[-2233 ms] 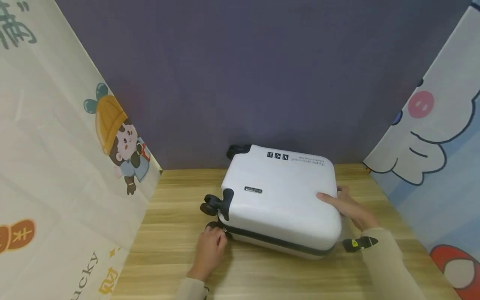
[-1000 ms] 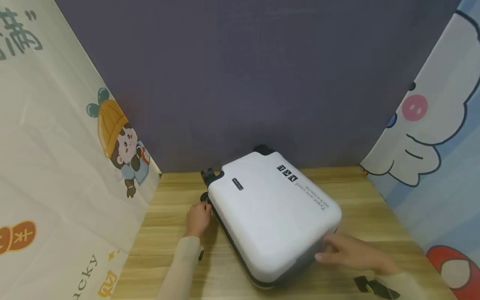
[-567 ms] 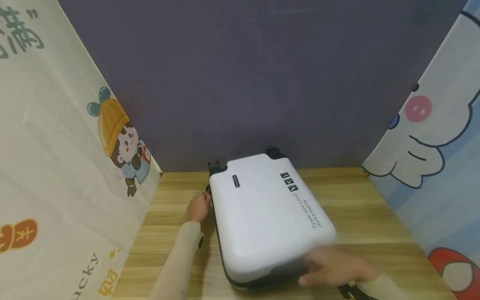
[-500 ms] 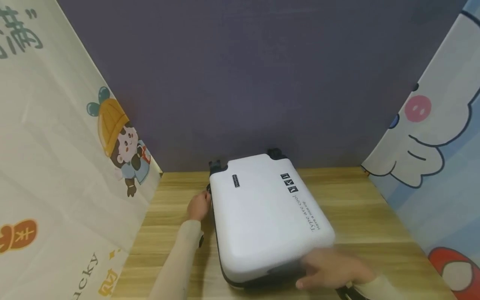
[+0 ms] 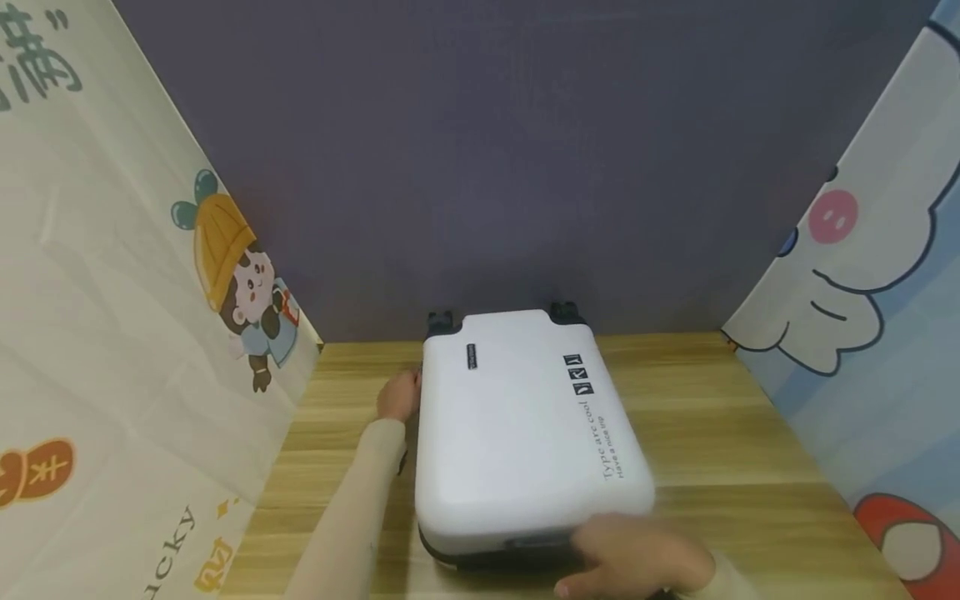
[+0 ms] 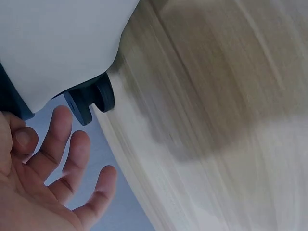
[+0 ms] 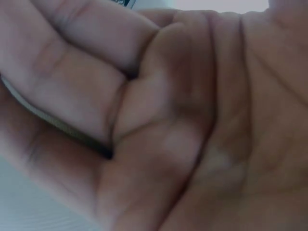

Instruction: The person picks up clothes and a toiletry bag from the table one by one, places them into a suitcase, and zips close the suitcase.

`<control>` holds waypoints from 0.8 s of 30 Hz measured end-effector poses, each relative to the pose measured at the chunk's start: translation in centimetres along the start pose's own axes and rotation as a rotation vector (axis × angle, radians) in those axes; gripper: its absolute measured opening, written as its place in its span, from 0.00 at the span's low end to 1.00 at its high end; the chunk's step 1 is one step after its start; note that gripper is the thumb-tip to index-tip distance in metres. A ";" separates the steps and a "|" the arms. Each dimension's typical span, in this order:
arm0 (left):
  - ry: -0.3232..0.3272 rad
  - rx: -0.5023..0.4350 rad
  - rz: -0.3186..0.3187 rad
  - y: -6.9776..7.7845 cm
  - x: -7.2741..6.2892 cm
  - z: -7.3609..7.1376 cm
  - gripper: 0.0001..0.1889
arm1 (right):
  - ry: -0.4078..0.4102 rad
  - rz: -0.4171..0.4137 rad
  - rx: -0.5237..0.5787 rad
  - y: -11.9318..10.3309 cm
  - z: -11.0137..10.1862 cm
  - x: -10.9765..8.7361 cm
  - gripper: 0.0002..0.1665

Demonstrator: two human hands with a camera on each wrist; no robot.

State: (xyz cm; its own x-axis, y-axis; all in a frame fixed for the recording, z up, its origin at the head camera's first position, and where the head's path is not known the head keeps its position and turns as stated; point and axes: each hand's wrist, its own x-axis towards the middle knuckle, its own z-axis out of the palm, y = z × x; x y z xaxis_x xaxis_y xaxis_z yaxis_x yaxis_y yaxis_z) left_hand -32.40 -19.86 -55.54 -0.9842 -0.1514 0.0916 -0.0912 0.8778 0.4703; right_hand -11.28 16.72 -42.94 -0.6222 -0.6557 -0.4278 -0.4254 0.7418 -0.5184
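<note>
A white hard-shell suitcase [image 5: 525,417] lies flat on the wooden surface, its black wheels [image 5: 566,313] at the back wall and its dark handle end towards the front. My left hand [image 5: 397,396] is at its left side near the wheels. In the left wrist view, the index finger [image 6: 24,140] curls at the suitcase's black edge band [image 6: 12,94], while the other fingers spread loosely beside a wheel [image 6: 91,98]. Just what the fingertips pinch is hidden. My right hand [image 5: 633,554], blurred, lies against the front right end with fingers extended; its palm [image 7: 226,125] fills the right wrist view.
A dark grey wall [image 5: 510,167] stands close behind the suitcase. A white printed sheet [image 5: 112,292] borders the left, and a blue-white printed sheet [image 5: 870,375] the right. Bare wooden tabletop [image 5: 720,467] shows to the suitcase's right.
The suitcase has turned clockwise from lying sideways, so its wheels now face the back wall. My right hand has swung from its right side to the front; my left stays by the wheels.
</note>
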 end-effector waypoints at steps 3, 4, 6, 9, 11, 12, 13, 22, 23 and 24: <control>-0.008 0.023 -0.013 0.1 0.3 -0.2 0.17 | -0.013 0.000 -0.006 -0.3 -0.1 0.2 0.19; -0.014 0.030 -0.018 0.1 0.3 -0.2 0.18 | -0.005 -0.023 -0.011 -0.2 -0.2 0.2 0.19; -0.027 0.036 -0.025 0.2 0.4 -0.3 0.18 | 0.026 -0.122 0.011 0.2 -0.6 0.3 0.17; -0.039 0.046 -0.028 0.2 0.5 -0.3 0.19 | 0.162 -0.325 0.100 1.0 -1.6 0.6 0.12; -0.042 0.050 -0.029 0.2 0.6 -0.3 0.20 | 0.322 -0.437 0.134 2.0 -2.6 0.9 0.11; -0.040 0.054 -0.029 0.2 0.6 -0.3 0.20 | 0.409 -0.448 0.135 2.4 -3.2 1.0 0.13; -0.038 0.057 -0.029 0.2 0.7 -0.3 0.20 | 0.493 -0.448 0.119 3.1 -3.7 1.2 0.16; -0.052 0.051 -0.053 0.2 0.5 -0.2 0.19 | 0.548 -0.192 0.059 10.1 -6.2 4.7 0.51; -0.050 0.049 -0.056 0.3 0.5 -0.2 0.19 | 0.546 -0.182 0.063 10.6 -6.4 5.2 0.52; -0.048 0.047 -0.059 0.3 0.4 -0.3 0.19 | 0.540 -0.171 0.074 11.1 -6.8 5.7 0.52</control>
State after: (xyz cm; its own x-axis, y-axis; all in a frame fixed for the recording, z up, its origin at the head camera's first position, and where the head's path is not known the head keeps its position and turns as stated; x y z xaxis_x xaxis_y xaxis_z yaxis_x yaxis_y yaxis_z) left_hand -32.82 -19.78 -55.10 -0.9830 -0.1821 0.0222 -0.1548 0.8886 0.4318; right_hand -24.00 22.12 -46.12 -0.8044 -0.5863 0.0963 -0.5149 0.6069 -0.6055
